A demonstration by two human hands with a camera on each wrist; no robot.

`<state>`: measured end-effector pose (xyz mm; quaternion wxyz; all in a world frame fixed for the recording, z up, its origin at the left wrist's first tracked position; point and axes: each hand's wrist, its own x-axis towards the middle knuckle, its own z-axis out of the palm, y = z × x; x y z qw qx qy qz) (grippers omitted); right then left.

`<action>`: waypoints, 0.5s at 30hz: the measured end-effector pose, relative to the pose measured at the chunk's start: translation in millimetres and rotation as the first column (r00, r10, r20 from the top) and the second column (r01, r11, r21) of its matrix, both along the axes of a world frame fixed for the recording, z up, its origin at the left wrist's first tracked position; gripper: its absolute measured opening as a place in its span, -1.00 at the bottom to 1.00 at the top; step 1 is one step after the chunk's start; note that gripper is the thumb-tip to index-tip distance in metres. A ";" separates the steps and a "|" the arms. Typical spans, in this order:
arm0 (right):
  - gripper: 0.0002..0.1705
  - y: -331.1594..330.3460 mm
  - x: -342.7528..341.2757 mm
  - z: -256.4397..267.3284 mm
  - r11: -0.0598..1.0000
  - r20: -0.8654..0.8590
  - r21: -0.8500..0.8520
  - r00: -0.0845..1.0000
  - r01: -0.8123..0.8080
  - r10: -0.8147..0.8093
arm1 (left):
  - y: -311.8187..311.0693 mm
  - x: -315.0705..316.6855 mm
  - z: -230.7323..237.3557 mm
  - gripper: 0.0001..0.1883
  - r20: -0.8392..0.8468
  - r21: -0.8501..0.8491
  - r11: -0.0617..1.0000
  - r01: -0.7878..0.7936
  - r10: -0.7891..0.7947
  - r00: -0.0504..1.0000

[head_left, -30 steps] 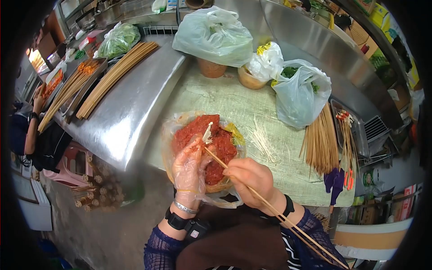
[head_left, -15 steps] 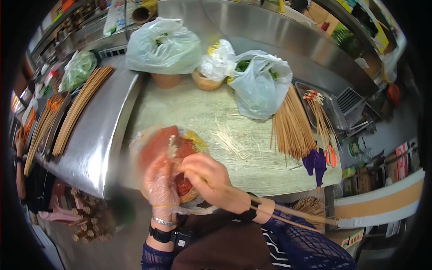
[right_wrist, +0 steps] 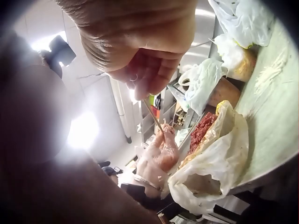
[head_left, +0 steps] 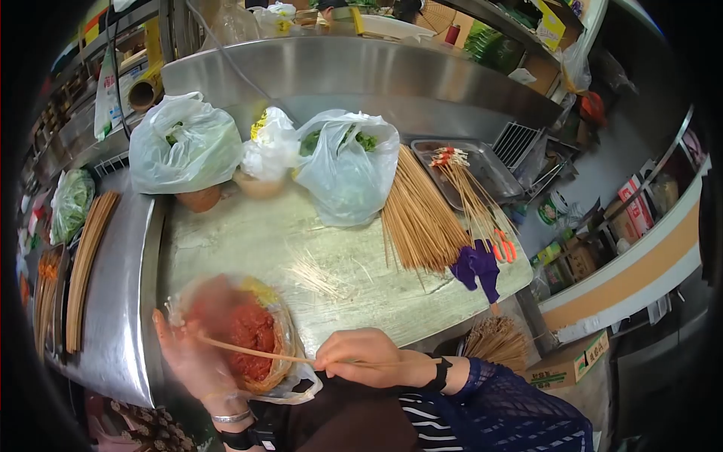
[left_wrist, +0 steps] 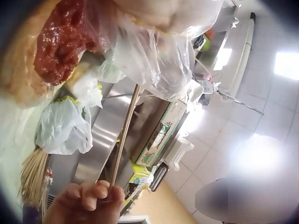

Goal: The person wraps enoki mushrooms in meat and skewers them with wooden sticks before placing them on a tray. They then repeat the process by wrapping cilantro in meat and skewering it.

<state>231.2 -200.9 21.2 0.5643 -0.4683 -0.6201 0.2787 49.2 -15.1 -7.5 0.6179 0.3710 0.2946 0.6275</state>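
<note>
Right hand [head_left: 360, 358], bare, pinches a bamboo skewer [head_left: 256, 350] between thumb and curled fingers; skewer runs leftward across the front of the minced meat [head_left: 254, 331] to the other hand. Left hand [head_left: 199, 361], in a clear plastic glove, has its fingers drawn together at the skewer's far end, pinching a small tuft of enoki [head_left: 174, 310]; fingers blurred in head view, exact grip on the tuft partly hidden. Meat is red, sits in a basket [head_left: 283, 328] lined with a plastic bag [head_left: 305, 392], at the front left corner of the pale green tabletop [head_left: 407, 301]. Left hand is at the basket's left side.

Loose enoki strands [head_left: 320, 277] lie on the tabletop behind and right of the basket, well in from the edges. Skewer bundle [head_left: 425, 218] fans out toward the right edge; purple cloth [head_left: 477, 267] by the front right corner, orange-handled scissors [head_left: 506, 247] just beside it. Metal tray [head_left: 489, 173] at the back right corner, red-and-white-tipped skewers [head_left: 467, 181] lying partly over it. Along the back edge: bag of greens [head_left: 346, 169], white bag [head_left: 267, 147] on a bowl [head_left: 260, 184], large plastic bag [head_left: 184, 147] on a brown pot [head_left: 199, 198] at the left corner.
</note>
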 end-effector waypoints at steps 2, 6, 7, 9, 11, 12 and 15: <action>-0.84 0.4 0.5 -2.8 0.996 0.062 0.089 0.998 0.002 -0.008 | 0.8 -3.0 2.7 -0.46 0.034 0.000 1.000 0.029 -0.029 0.999; -0.83 -3.2 -0.3 -3.9 0.997 -0.006 0.081 1.000 -0.017 0.018 | 1.3 -6.3 3.6 -0.45 -0.033 -0.028 0.998 -0.064 0.063 0.997; -0.83 -5.0 0.0 -4.4 0.997 -0.018 0.079 1.000 -0.019 0.020 | 0.4 -5.4 5.2 -0.46 -0.024 -0.050 0.996 -0.075 0.074 0.997; -0.84 -9.2 0.6 -4.6 0.998 -0.050 0.058 0.998 -0.023 0.026 | -2.1 -3.7 9.6 -0.46 -0.006 -0.095 0.990 -0.099 0.099 0.995; -0.84 -13.3 0.9 -4.3 0.999 -0.094 0.023 0.995 -0.030 0.032 | -1.4 -4.7 6.8 -0.48 -0.022 -0.052 0.995 -0.079 0.078 0.997; -0.84 -13.8 0.8 -5.1 0.999 -0.097 0.026 0.995 -0.022 0.024 | -0.7 -5.5 4.5 -0.49 -0.031 -0.032 0.997 -0.069 0.068 0.997; -0.85 -14.2 1.5 -7.2 1.000 -0.090 0.015 0.996 -0.010 0.011 | 2.6 -7.1 -3.3 -0.49 -0.013 -0.036 0.999 -0.020 0.019 1.000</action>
